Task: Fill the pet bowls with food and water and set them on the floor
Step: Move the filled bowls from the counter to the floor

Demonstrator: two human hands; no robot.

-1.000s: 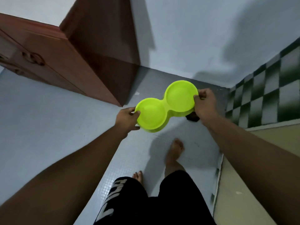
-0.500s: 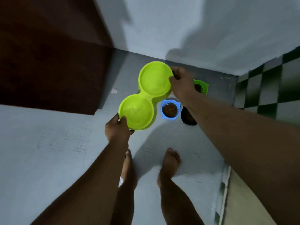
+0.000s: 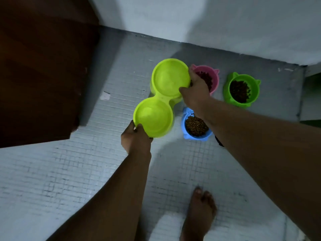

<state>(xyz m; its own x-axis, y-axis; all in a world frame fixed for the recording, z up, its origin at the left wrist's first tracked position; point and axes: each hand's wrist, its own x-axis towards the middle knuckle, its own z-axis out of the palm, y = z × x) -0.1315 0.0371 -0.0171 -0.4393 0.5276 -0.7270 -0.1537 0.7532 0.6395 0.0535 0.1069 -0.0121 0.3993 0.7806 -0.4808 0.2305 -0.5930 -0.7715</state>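
Double bowl (image 3: 160,98), stiff lime plastic, hangs low over the floor (image 3: 86,171) beside three kibble bowls, my left hand (image 3: 136,141) and right hand (image 3: 195,93) pinching opposite rims; any water would slosh, so I'd keep it level.

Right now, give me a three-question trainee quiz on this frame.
1. True or false: both hands grip the double bowl.
2. How many single bowls hold kibble?
3. Which bowl does the right hand partly cover? A pink, B blue, C green.

Key: 1 true, the left hand holds the near end. 2 three: pink bowl, blue bowl, green bowl. 3 A.
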